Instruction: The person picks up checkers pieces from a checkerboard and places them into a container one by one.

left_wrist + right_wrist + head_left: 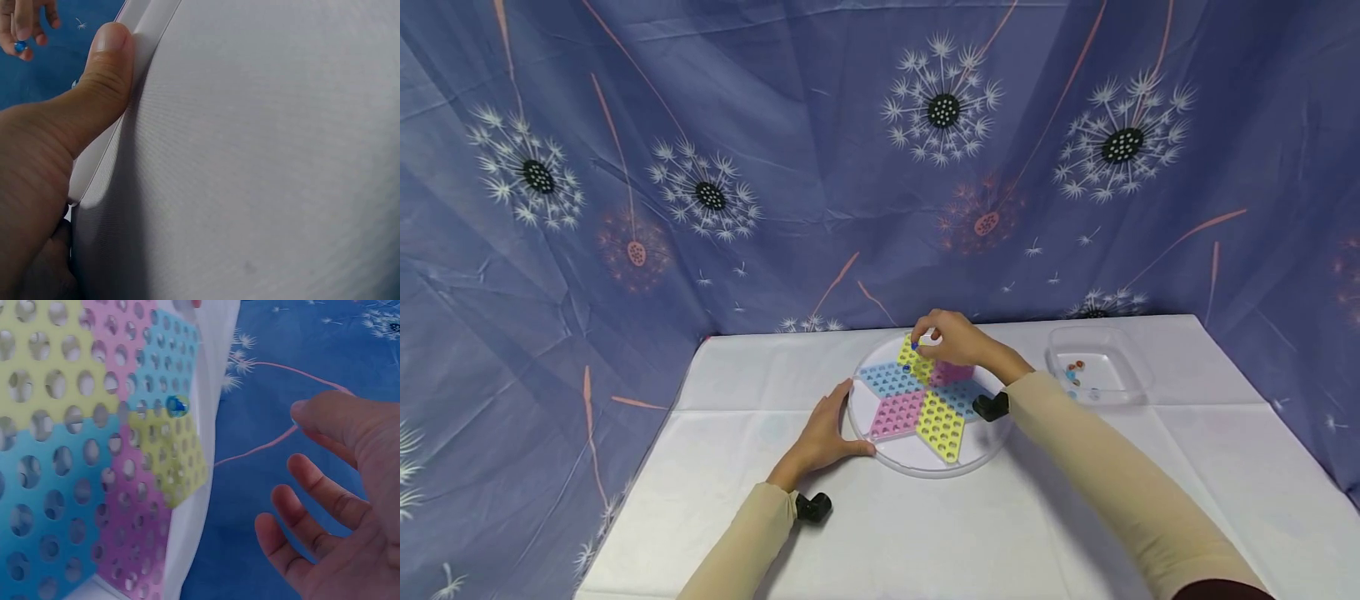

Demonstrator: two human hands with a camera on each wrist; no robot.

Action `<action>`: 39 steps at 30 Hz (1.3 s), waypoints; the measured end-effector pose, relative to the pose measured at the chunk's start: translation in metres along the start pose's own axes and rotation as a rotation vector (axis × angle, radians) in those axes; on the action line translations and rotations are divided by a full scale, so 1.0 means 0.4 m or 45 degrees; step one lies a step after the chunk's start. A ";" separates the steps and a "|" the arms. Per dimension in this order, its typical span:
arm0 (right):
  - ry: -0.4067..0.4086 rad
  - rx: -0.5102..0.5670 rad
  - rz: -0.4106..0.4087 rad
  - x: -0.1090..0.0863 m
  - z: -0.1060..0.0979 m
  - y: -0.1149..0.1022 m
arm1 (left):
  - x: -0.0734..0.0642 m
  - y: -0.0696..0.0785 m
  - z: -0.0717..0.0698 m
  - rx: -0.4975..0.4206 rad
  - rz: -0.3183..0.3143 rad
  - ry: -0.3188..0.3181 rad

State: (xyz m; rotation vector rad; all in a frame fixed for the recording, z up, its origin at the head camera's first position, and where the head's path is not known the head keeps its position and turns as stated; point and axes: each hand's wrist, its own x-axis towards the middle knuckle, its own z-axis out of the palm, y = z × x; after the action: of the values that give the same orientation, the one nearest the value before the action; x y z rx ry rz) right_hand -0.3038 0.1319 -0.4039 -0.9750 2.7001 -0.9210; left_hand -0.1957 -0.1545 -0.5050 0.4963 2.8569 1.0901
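A round Chinese checkers board [925,472] with pink, yellow and blue perforated sections lies on the white table. My left hand [822,433] rests against its left rim, fingers along the side and thumb stretched to the front edge. In the left wrist view the thumb [106,75] lies straight on the rim. Over the far yellow section, my right hand [955,337] pinches a small blue marble [914,345] between thumb and fingertips. That marble [20,46] also shows in the left wrist view. Another blue marble [177,405] sits on the board where yellow meets light blue.
To the right of the board stands a clear plastic container [1138,385] with several red and blue marbles [1080,365] inside. Behind the table hangs a blue dandelion-print curtain [820,167]. The right forearm [1112,475] reaches across the board's right side.
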 end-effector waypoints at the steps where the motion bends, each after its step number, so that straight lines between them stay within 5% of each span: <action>1: 0.014 0.007 -0.002 0.000 -0.005 -0.002 | 0.001 -0.001 0.001 0.003 0.000 -0.001; 9: 0.106 0.025 -0.025 0.000 -0.026 -0.011 | 0.002 -0.003 0.002 0.003 0.000 -0.007; 27: 0.104 0.045 0.020 -0.007 -0.019 0.002 | 0.003 -0.008 0.003 0.003 0.002 -0.004; 39: 0.162 0.062 0.000 -0.065 -0.061 0.042 | -0.004 0.002 -0.001 -0.012 -0.005 0.005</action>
State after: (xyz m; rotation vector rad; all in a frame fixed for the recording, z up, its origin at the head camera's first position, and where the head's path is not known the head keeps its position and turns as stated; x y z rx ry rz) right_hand -0.2999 0.1704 -0.3960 -0.9369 2.7660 -1.0790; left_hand -0.1941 -0.1547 -0.5043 0.4889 2.8534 1.1046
